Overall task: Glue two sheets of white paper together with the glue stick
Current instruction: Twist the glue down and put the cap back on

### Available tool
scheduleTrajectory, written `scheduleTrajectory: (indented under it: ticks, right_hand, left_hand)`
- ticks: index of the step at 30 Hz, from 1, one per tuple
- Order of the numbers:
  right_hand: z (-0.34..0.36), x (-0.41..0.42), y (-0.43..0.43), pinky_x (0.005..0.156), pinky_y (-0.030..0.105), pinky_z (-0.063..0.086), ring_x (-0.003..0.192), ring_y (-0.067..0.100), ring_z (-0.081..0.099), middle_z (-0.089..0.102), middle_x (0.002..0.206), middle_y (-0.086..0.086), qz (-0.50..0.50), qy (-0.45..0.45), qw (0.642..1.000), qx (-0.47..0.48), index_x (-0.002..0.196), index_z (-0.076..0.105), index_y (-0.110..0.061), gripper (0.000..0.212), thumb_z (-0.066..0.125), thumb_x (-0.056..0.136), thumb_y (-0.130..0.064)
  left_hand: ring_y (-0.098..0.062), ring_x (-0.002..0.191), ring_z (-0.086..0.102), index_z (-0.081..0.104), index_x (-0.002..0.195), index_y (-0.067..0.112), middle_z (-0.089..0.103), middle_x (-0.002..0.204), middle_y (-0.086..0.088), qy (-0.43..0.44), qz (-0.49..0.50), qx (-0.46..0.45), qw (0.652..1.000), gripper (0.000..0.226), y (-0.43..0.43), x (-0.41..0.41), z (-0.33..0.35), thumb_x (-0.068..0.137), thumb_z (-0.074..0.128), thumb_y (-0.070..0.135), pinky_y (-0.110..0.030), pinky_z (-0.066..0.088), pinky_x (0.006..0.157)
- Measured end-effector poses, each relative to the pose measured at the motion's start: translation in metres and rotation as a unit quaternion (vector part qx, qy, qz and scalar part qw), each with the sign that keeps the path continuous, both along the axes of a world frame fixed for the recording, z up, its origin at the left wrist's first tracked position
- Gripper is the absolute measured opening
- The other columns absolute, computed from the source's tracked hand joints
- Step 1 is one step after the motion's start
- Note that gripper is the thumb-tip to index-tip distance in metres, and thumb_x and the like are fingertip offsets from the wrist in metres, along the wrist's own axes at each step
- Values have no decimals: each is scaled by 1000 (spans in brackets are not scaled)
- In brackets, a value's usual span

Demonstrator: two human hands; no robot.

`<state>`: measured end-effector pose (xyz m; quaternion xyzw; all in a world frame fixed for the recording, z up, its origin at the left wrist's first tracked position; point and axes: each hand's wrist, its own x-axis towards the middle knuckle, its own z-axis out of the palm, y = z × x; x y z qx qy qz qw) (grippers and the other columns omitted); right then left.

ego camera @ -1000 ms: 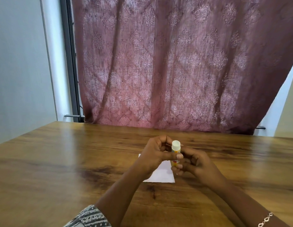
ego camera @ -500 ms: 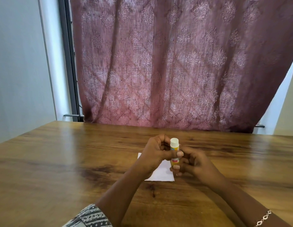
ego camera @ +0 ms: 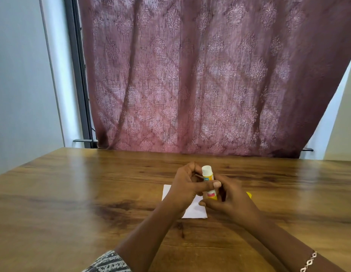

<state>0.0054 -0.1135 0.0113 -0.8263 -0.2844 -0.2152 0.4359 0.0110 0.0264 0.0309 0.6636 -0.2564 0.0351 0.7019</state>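
Hardly anything has moved, save a yellow bit (ego camera: 249, 194) now peeking out right of the hands. The left hand (ego camera: 187, 186) curls its fingers behind the glue stick (ego camera: 208, 176), thumb clamped across its middle. It stands upright at lower centre, above the paper (ego camera: 194, 212) on the table (ego camera: 72, 193). The right hand (ego camera: 232, 202) grips its base, fingers curled round.

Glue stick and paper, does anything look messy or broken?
Nothing stands out. The left hand and right hand hold the glue stick upright, and the white paper lies flat on the table, partly hidden; no spill or tear shows.
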Motion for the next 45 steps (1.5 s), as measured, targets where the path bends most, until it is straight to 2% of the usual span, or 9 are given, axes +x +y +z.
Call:
scheduleTrajectory:
  ticks: [4, 10, 13, 17, 21, 26, 30, 40, 45]
  right_hand:
    - [1, -3, 1, 61, 30, 50, 70, 12, 59, 67, 77, -6, -14, 13, 1000, -11, 88, 59, -28, 36, 71, 57, -41]
    - [4, -2, -5, 64, 15, 50, 74, 1, 63, 70, 79, -17, 84, 92, 991, 51, 93, 59, -28, 48, 62, 72, 14]
    - [7, -4, 0, 61, 21, 48, 68, 6, 57, 68, 75, -4, 81, 79, 991, 73, 84, 61, -30, 35, 72, 61, -5]
    - [6, -4, 3, 52, 10, 36, 58, -1, 50, 63, 77, 0, 45, 53, 997, 42, 86, 58, -29, 40, 78, 61, -5]
    - [9, -5, 0, 72, 25, 49, 84, 11, 58, 62, 97, -4, 12, 33, 998, -54, 98, 45, -45, 56, 77, 63, -16]
    - [24, 8, -49, 79, 6, 40, 93, -3, 57, 60, 95, -10, -46, 43, 984, -169, 102, 50, -38, 60, 73, 64, 2]
    - [20, 25, -83, 92, 29, 41, 110, 21, 57, 64, 118, 7, -147, 91, 942, -287, 115, 59, -11, 56, 70, 63, 7]
    - [3, 33, -77, 83, 30, 44, 107, 24, 57, 66, 113, 2, -246, 120, 873, -404, 94, 66, -28, 29, 60, 73, -10]
    - [12, 22, -62, 73, 26, 38, 80, 16, 54, 57, 92, -5, -182, 71, 955, -225, 104, 63, -20, 28, 57, 81, -5]
  left_hand:
    - [-1, 50, 57, 50, 73, 11, 61, 63, 2, 1, 5, 0, 1000, 25, 0, 0, 0, 70, 70, -4, -15, 44, 48]
    - [-4, 54, 57, 53, 79, 9, 62, 65, 3, 4, -9, 9, 1000, 20, 5, 0, 3, 72, 69, -1, -21, 46, 52]
    - [-3, 54, 54, 51, 76, 10, 60, 68, -1, -3, 4, 13, 1000, 23, 3, -1, 4, 70, 71, 0, -17, 42, 51]
    - [-4, 54, 52, 51, 74, 11, 59, 67, -1, -7, 14, 9, 1000, 25, 1, -1, 2, 69, 73, 0, -18, 40, 49]
    - [0, 49, 52, 49, 69, 14, 61, 60, 6, -7, 25, -3, 1000, 27, 0, -2, 3, 68, 73, 0, -14, 39, 45]
    - [3, 39, 48, 47, 76, 5, 55, 42, 11, 5, 20, 22, 1000, 28, 3, 0, 3, 68, 72, -3, -8, 38, 42]
    - [0, 45, 51, 49, 75, 7, 57, 65, -3, 7, 9, 42, 999, 28, 0, 2, -1, 67, 71, -9, -12, 44, 47]
    - [1, 51, 52, 58, 72, 17, 59, 65, 2, -5, 6, 60, 998, 27, 0, 7, -6, 68, 71, -7, -15, 46, 53]
    - [1, 50, 54, 60, 76, 15, 59, 64, 5, -2, 5, 58, 998, 23, 2, 4, -4, 70, 70, -5, -13, 45, 51]
